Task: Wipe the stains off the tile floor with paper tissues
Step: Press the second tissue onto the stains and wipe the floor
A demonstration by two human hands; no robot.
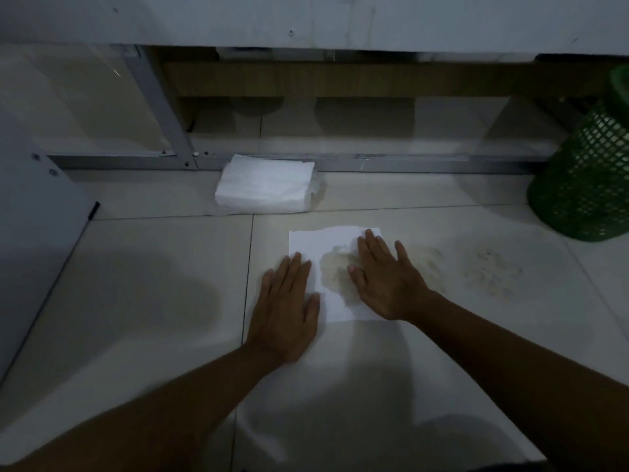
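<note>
A white paper tissue lies spread flat on the pale tile floor. A yellowish wet patch shows through its middle. My left hand lies flat, fingers apart, on the tissue's left edge. My right hand presses flat on its right half, partly over the wet patch. Two brownish stains mark the tile to the right: one beside my right hand, another further right. A pack of white tissues rests behind, against a metal rail.
A green mesh basket stands at the right edge. A metal frame rail with glass panels runs along the back under a white counter. A grey panel closes off the left side. Grout lines cross the floor.
</note>
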